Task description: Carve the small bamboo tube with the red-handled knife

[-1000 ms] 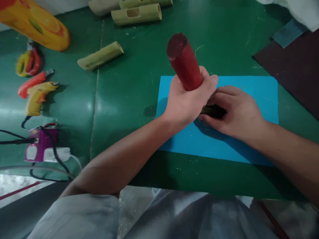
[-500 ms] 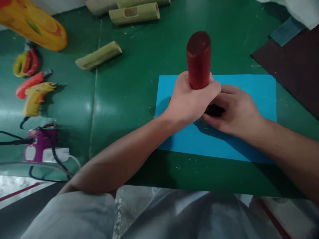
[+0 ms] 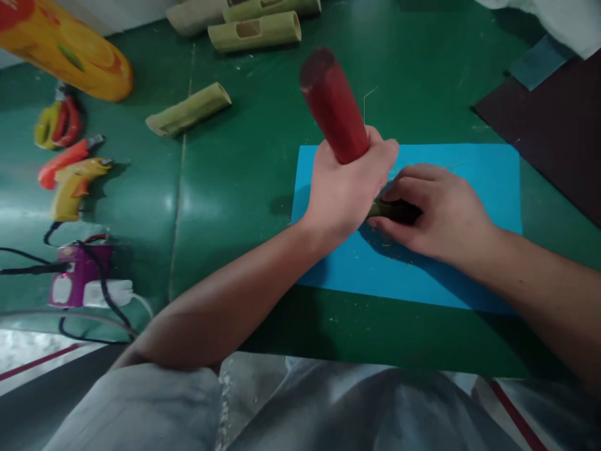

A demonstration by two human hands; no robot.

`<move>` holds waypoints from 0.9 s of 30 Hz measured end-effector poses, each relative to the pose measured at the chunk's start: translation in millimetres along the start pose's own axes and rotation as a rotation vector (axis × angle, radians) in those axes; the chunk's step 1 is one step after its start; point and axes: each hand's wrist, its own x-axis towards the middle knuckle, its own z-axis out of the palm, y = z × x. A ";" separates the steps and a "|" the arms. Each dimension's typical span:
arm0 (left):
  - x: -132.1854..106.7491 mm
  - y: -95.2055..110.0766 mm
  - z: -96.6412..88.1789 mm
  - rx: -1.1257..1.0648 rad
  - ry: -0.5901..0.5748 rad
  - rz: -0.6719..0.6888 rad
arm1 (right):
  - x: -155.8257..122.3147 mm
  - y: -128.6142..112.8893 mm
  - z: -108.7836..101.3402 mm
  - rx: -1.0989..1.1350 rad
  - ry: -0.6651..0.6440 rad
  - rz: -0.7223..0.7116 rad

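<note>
My left hand point(image 3: 345, 191) is wrapped round a thick dark red handle point(image 3: 332, 106) that sticks up and leans to the left; whatever is at its lower end is hidden by the fist. My right hand point(image 3: 439, 210) presses down on a dark green bamboo piece point(image 3: 392, 211) lying on the blue mat point(image 3: 469, 181), fingers curled over it. The two hands touch over the mat's left half.
Cut bamboo tubes point(image 3: 190, 109) point(image 3: 256, 31) lie at the back of the green table point(image 3: 244, 188). At the left are scissors point(image 3: 56, 122), a yellow glue gun point(image 3: 75, 185), a power strip with cables point(image 3: 89, 285) and an orange printed object point(image 3: 66, 47). A dark sheet point(image 3: 554, 131) lies at the right.
The red handle swung from leaning left to upright half a second ago, and now leans left again. My right hand has stayed on the bamboo piece.
</note>
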 end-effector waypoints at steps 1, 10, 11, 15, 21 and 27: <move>-0.9 0.3 -0.2 0.030 0.004 -0.015 | -0.4 -0.2 0.5 -0.001 0.009 -0.001; -5.2 -0.5 -1.5 0.089 -0.106 0.045 | -1.7 -2.5 3.2 -0.011 0.045 0.013; -5.1 0.0 -1.3 0.095 -0.097 0.044 | -1.5 -2.2 3.1 -0.004 0.047 0.012; -1.8 2.6 -4.1 -0.028 -0.145 -0.019 | 0.1 -1.6 0.8 0.012 0.008 0.015; -0.2 -1.3 -3.6 -0.122 -0.018 0.069 | 1.1 -1.8 -0.7 0.008 -0.003 0.028; -7.0 -3.5 -1.3 0.018 -0.057 0.067 | -0.8 -1.2 1.1 0.009 0.021 0.006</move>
